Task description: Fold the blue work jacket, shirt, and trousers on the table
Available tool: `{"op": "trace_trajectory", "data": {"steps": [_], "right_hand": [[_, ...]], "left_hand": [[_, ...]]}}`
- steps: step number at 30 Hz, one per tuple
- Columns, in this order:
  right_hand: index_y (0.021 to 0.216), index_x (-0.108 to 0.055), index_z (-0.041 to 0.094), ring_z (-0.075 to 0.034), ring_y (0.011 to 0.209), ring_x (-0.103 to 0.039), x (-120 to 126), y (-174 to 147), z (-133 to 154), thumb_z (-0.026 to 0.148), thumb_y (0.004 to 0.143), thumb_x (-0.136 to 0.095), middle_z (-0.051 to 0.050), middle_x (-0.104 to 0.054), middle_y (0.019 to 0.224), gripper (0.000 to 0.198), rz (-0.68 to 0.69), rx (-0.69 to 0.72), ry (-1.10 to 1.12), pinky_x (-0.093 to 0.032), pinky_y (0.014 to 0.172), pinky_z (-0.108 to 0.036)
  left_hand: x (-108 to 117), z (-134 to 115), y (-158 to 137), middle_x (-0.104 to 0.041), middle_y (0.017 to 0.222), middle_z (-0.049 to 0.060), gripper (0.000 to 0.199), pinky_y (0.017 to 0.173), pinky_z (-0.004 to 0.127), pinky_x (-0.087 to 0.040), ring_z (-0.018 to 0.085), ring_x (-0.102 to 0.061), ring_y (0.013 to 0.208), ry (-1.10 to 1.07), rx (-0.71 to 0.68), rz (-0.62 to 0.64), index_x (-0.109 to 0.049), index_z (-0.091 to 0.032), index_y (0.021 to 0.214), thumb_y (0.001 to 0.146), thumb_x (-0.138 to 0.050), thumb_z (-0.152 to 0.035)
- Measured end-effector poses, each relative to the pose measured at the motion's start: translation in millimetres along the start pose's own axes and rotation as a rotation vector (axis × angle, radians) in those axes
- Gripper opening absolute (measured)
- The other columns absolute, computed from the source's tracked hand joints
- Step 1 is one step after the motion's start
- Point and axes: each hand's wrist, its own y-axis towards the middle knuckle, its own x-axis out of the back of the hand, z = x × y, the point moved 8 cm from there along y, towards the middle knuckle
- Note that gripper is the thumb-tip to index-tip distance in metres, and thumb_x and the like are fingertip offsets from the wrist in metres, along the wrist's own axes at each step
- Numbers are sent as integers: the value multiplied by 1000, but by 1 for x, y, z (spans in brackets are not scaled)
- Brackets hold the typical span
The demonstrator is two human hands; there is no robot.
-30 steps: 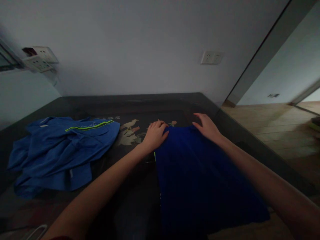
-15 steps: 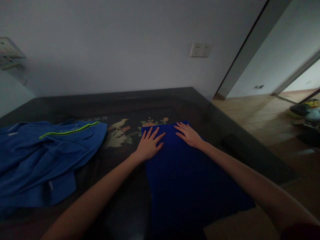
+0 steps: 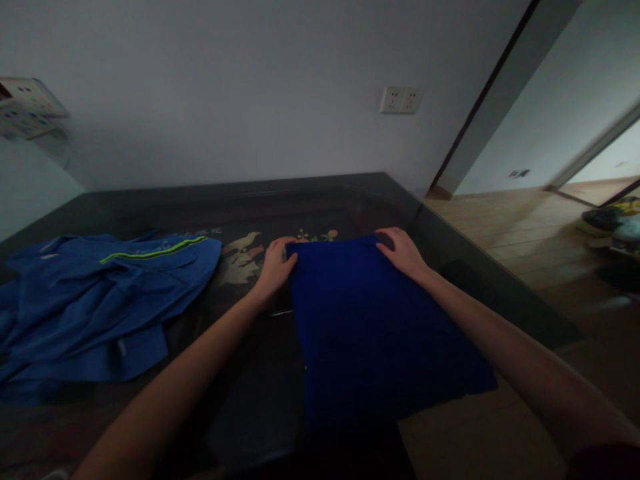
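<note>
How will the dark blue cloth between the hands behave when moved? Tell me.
The dark blue cloth would probably be floppy, since its near end appears to hang past the table. It is likely light, looking thin and flat. Pushed, it may slide, as the table looks glossy.

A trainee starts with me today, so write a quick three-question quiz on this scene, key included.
1. Multiple choice: Where does the crumpled blue fabric garment with a yellow-green stripe lie?
A) On the floor
B) On the left part of the dark glossy table
C) Over the wall socket

2. True or false: The left hand and the right hand are both at the far edge of the flat, deep-blue cloth.

3. Fill in: The pale bird picture on the table shows between the striped garment and the ___ hand.

Key: 1. B; 2. True; 3. left.
</note>
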Motion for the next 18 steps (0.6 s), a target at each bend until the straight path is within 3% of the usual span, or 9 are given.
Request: {"op": "trace_trajectory", "data": {"steps": [2,4,6,8,12,15,18], "right_hand": [[123,-55,14,-26,98,-62,10,-3,-26,33,85,-56,-13,-66,106,42,88,-161,-54,-49,88,-42],[124,-53,11,-25,83,-65,8,-12,-48,37,85,-56,-13,-68,93,47,266,-319,-71,-52,77,-38],[119,-56,10,-22,72,-66,1,-23,-59,43,88,-52,-12,-70,88,46,433,-418,-34,-52,69,-34],[109,-61,11,-20,72,-66,-5,-32,-57,47,88,-51,-12,-70,89,42,525,-430,22,-51,66,-30],[102,-64,14,-22,85,-66,-10,-42,-45,45,81,-62,-12,-70,98,38,533,-405,141,-51,70,-28],[107,-62,15,-23,92,-65,-13,-49,-45,39,78,-66,-12,-69,103,38,485,-435,283,-52,77,-32],[107,-60,18,-24,99,-64,-13,-48,-49,32,76,-67,-10,-67,107,35,375,-418,397,-50,86,-37]], "left_hand": [[12,20,2,-53,130,14,46,104,40,-39,24,-48,123,-133,205,-15,-51,-15,124,79,-56,-16],[7,33,-2,-55,128,16,58,96,37,-45,22,-55,114,-329,397,92,-40,-13,134,79,-58,-16],[-1,35,-6,-59,123,15,64,88,32,-49,20,-61,106,-481,497,194,-35,-14,138,78,-59,-16],[-6,33,-4,-63,117,13,55,82,28,-50,19,-63,100,-521,526,242,-46,-13,129,76,-62,-16],[-15,32,6,-69,100,11,22,72,24,-48,18,-63,87,-513,559,337,-65,-11,92,72,-67,-20],[-20,34,10,-70,90,8,24,66,24,-46,15,-62,76,-515,603,392,-66,-12,86,67,-73,-25],[-19,35,16,-69,88,7,32,64,24,-46,14,-61,72,-525,591,349,-64,-13,91,65,-76,-27]]}}
